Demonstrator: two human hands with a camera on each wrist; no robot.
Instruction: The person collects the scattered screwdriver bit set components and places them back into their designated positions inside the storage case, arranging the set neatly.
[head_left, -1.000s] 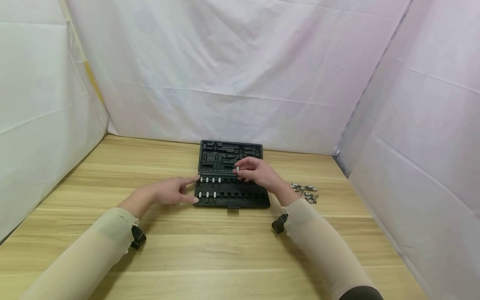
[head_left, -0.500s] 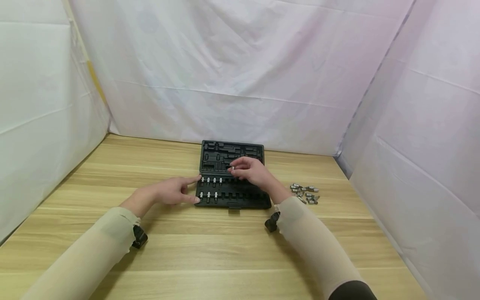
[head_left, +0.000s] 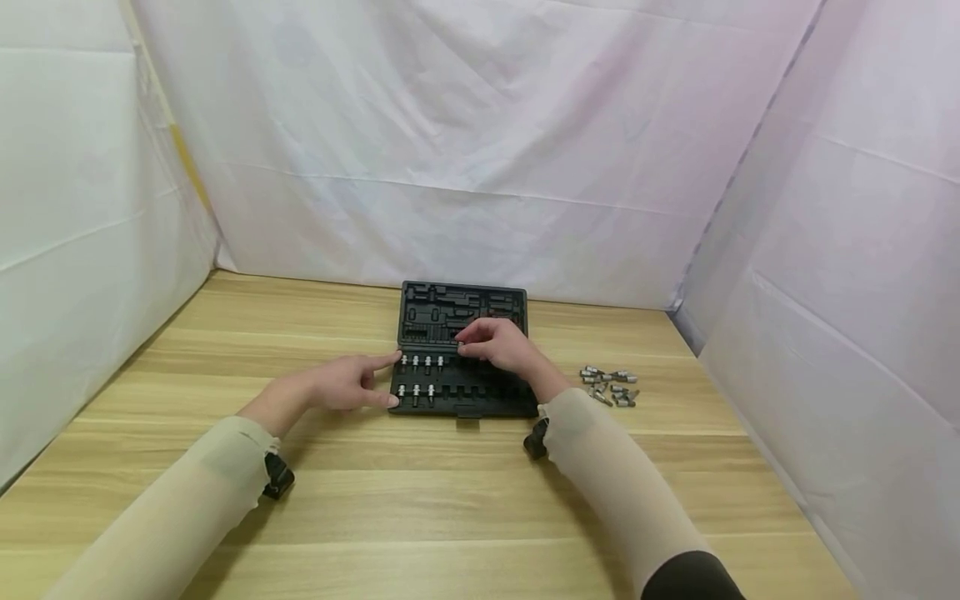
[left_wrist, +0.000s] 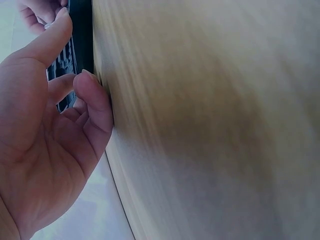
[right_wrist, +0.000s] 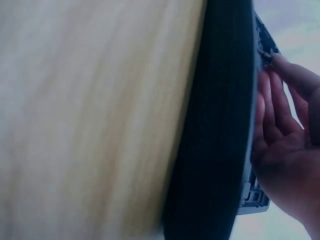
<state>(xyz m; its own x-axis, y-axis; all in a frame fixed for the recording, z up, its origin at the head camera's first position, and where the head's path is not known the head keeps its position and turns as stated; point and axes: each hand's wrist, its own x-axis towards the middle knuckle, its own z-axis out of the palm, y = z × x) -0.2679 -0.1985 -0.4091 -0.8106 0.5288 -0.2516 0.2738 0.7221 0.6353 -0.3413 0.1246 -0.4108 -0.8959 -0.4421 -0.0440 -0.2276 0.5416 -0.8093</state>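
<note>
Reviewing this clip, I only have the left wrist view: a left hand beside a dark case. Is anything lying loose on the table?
Observer: Yes, a scatter of loose metal pieces lies to the right of the black case.
Reviewer: Are any seated in the case?
Observer: Seven seated pieces show, four in the far row and three in the near row.
Reviewer: What is above the case?
Observer: The right hand, to the right of the far row's four.

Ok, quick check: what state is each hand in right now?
Left hand: open, touching the left side of the case.
Right hand: closed, pinching a socket.
</note>
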